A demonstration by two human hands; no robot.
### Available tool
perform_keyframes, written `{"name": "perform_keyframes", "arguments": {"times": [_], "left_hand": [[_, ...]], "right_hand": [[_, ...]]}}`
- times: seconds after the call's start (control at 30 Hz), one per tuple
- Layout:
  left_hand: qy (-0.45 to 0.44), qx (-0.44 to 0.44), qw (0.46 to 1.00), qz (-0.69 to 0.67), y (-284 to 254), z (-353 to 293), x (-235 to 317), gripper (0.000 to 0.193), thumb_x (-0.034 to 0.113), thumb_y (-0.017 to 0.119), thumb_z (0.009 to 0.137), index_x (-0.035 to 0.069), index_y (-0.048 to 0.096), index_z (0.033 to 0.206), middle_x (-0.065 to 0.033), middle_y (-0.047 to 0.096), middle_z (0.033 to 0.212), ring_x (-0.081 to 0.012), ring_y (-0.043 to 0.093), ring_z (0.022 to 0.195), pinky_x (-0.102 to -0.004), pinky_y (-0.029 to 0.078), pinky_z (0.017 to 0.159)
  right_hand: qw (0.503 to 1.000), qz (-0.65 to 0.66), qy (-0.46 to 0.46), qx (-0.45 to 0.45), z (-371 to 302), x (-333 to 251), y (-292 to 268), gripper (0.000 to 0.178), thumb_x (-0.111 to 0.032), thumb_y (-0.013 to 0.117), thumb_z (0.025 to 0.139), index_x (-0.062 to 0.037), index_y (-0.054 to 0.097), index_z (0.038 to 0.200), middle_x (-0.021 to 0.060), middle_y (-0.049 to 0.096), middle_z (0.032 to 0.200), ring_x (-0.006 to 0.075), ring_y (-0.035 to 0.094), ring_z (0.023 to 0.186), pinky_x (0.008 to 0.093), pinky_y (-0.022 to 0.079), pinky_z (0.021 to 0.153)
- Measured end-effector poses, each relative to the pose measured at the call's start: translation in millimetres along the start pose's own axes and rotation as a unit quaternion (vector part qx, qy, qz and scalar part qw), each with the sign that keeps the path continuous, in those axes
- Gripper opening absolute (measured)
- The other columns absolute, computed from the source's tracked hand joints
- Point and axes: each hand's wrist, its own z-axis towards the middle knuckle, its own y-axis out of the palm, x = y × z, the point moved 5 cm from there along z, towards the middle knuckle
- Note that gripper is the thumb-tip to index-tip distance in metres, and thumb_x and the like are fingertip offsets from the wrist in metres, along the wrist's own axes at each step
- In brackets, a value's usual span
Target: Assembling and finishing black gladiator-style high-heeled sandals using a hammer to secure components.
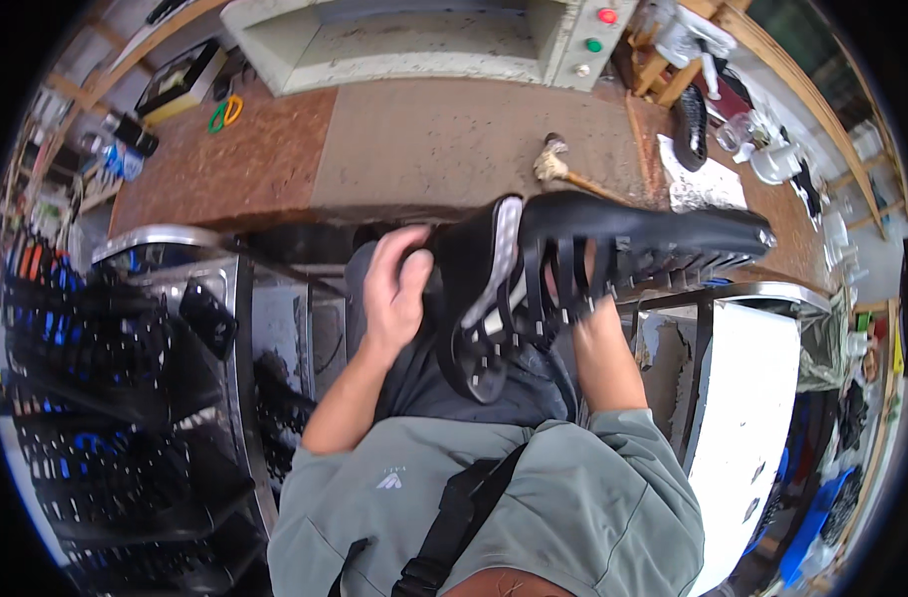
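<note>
Over my lap I see a pair of black strappy shoes with rows of small pale metal pieces. The left shoe stands nearly upright, with a light strip along its edge. The right shoe lies across toward the right, its tip over the bench. My left hand is at the left shoe's outer side, thumb bent and fingers curled against the black edge, fingertips partly hidden. From below, my right hand grips the right shoe; skin shows between the straps, while most of its fingers are hidden.
A hammer lies on the brown bench beyond the shoes. Scissors are at its far left, another black shoe at its right. Many black shoes hang on a left rack. A white panel stands at my right.
</note>
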Motion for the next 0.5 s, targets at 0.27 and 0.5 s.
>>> {"name": "perform_keyframes", "arguments": {"times": [0.27,0.5], "left_hand": [[0.106,-0.229,0.966,-0.058,-4,7,56,0.065,0.053,0.063,0.076,-0.004,0.058,0.106,-0.0167,0.062,0.097,-0.0325,0.061,0.086,-0.0373,0.047,0.077],[0.136,-0.217,0.967,-0.014,-21,-5,62,0.095,0.079,0.056,0.066,-0.006,0.058,0.107,-0.0192,0.063,0.098,-0.0318,0.062,0.087,-0.0390,0.049,0.079]], "right_hand": [[0.975,-0.016,-0.038,-0.217,-80,-75,72,0.029,-0.004,0.069,0.081,0.0021,0.057,0.107,0.0080,0.062,0.097,0.0128,0.059,0.095,0.0265,0.049,0.079],[0.960,-0.112,-0.242,-0.085,-97,-75,66,0.028,0.001,0.069,0.078,0.0048,0.059,0.103,0.0142,0.060,0.095,0.0185,0.058,0.084,0.0268,0.048,0.068]]}}
